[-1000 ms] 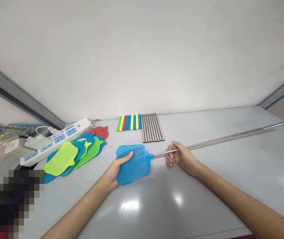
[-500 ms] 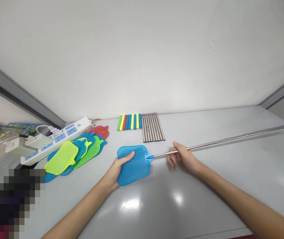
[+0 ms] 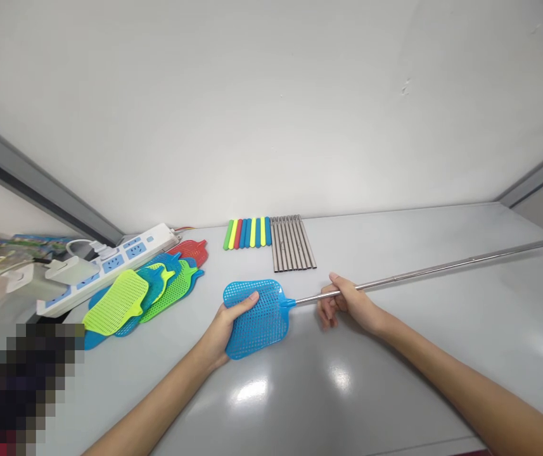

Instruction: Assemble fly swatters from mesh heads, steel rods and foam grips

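Observation:
My left hand [image 3: 223, 329] grips the blue mesh head [image 3: 259, 316] of a fly swatter, thumb on top of the mesh. A long telescopic metal rod [image 3: 442, 267] runs from the head's neck to the right edge of the view. My right hand [image 3: 347, 303] is closed around the rod close to the head. The swatter lies low over the grey table [image 3: 395, 354].
A fan of loose swatter heads [image 3: 142, 291] in yellow-green, blue, green and red lies at the left. Behind them is a white power strip [image 3: 109, 259] with a plug. Several coloured foam grips [image 3: 247, 233] and several collapsed metal rods [image 3: 293, 244] lie by the wall.
The rod has slid rightwards so its blue end grip has left the view. The blue head has shifted slightly towards me; both hands keep their hold.

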Motion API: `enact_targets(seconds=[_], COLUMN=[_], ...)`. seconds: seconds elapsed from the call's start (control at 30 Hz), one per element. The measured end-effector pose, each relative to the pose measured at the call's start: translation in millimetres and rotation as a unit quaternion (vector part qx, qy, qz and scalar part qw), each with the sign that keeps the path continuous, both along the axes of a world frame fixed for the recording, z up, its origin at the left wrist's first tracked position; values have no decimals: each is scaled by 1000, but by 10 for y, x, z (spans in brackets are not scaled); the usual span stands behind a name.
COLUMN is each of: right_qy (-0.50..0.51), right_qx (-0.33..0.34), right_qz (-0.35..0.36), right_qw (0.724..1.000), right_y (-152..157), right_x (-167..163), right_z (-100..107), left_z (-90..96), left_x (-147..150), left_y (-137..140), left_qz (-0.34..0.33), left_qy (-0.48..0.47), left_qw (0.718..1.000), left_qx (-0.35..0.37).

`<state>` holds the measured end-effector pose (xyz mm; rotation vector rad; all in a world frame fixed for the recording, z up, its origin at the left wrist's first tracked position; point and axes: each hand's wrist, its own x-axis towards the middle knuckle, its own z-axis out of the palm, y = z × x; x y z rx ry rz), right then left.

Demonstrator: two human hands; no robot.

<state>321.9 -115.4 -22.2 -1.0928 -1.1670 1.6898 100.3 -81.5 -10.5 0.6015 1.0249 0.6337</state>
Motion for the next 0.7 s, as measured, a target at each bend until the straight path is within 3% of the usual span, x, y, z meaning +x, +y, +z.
enact_targets(seconds=[0.7], right_qy=[-51], right_qx=[1], right_qz=[15], right_qw=[999], right_y=[-13], right_x=[-22], right_z=[19], left_z=[3], left_x=[14], left_y=[-28], left_qz=[6], left_qy=[-16], left_qw=[1000], left_qx=[13])
